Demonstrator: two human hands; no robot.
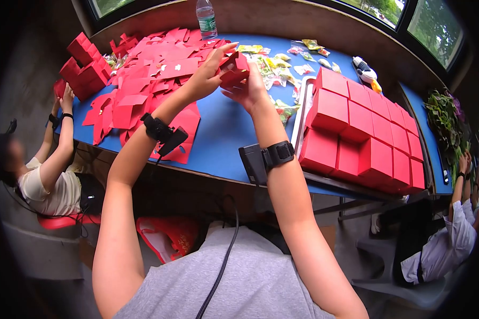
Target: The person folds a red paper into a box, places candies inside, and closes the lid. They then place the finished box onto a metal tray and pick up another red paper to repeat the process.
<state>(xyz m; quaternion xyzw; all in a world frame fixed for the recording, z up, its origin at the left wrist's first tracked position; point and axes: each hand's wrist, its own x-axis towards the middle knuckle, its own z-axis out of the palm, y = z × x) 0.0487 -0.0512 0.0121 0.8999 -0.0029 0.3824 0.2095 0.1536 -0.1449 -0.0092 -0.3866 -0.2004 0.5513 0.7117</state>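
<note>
A small red paper box (235, 73) is held up over the blue table between my two hands. My left hand (207, 75) grips its left side, with fingers reaching along the far edge. On the other side my right hand (254, 89) holds the box, palm turned toward it. The top of the box looks partly open; its inside is hard to make out. Flat red box blanks (135, 101) lie in a wide pile beside and beyond my left arm. Small wrapped packets (277, 69) are scattered just past my right hand.
Finished red boxes (356, 122) stand stacked on a tray (303, 95) at the right. A water bottle (206, 21) stands at the back near a stuffed toy (366, 72). People sit at both sides, the left one (50, 170) touching stacked red boxes (85, 69).
</note>
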